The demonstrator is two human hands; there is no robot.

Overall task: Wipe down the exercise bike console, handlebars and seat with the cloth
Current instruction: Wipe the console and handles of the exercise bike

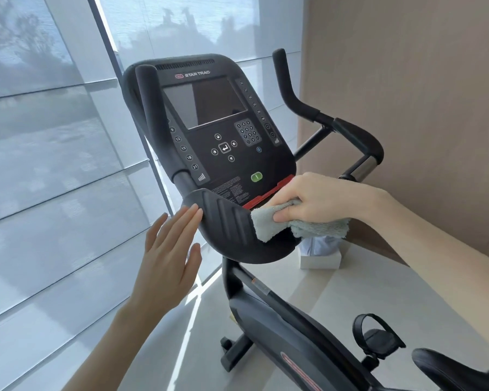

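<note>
Seat (458, 371) nearest, bottom right, untouched. Left hand (170, 249) flat, fingers straight, at tray (226, 224) edge. Right hand (314, 197) grips cloth (268, 224) on tray under console (209, 122). Step: console base. Next, probably: wipe up across the screen, then handlebars (294, 88).

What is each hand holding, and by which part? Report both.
The right hand holds the cloth, bunched near its middle, against the console's lower edge. The left hand holds nothing, fingers straight beside the console.

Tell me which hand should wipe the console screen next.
Right. The right hand grips the cloth at the lower edge of the console, below the screen; the left hand is open and empty.
</note>
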